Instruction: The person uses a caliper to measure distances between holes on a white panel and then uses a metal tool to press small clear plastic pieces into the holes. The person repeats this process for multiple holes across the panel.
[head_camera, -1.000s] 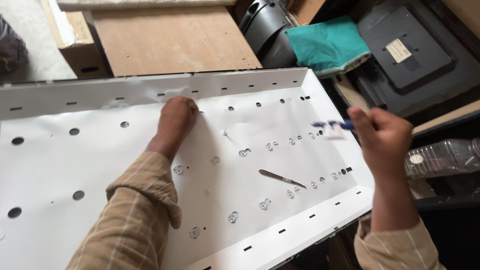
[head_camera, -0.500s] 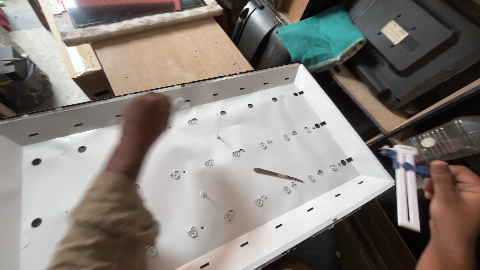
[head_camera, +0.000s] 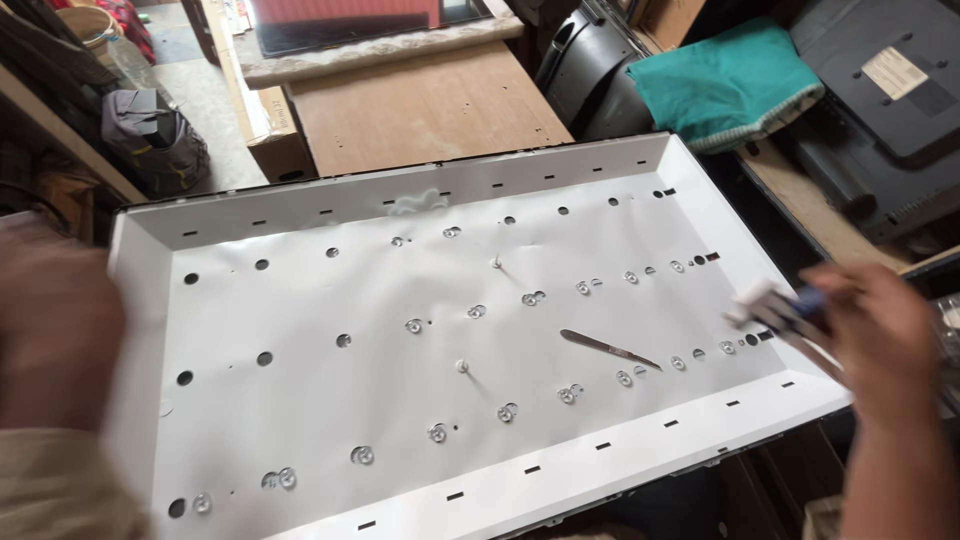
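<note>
A big white sheet-metal panel (head_camera: 300, 215) with raised edges lies flat, dotted with round holes and several small clear lenses. A thin metal blade tool (head_camera: 610, 350) rests on its right half. My right hand (head_camera: 880, 330) hovers over the panel's right rim, closed around a narrow white strip with a blue part (head_camera: 775, 305). My left hand (head_camera: 50, 340) is a blur at the panel's left edge, and its fingers cannot be made out. A beige checked sleeve (head_camera: 60, 490) shows below it.
Behind the panel stands a brown wooden board (head_camera: 420, 105) with a flat screen beyond it. A teal cloth (head_camera: 725, 85) lies on dark plastic casings (head_camera: 890, 110) at the right. A grey bag (head_camera: 150, 135) sits on the floor at the left.
My left hand has drawn back from the panel's middle to its left edge. My right hand, still gripping the strip, has come back up over the right rim. The view has swung left.
</note>
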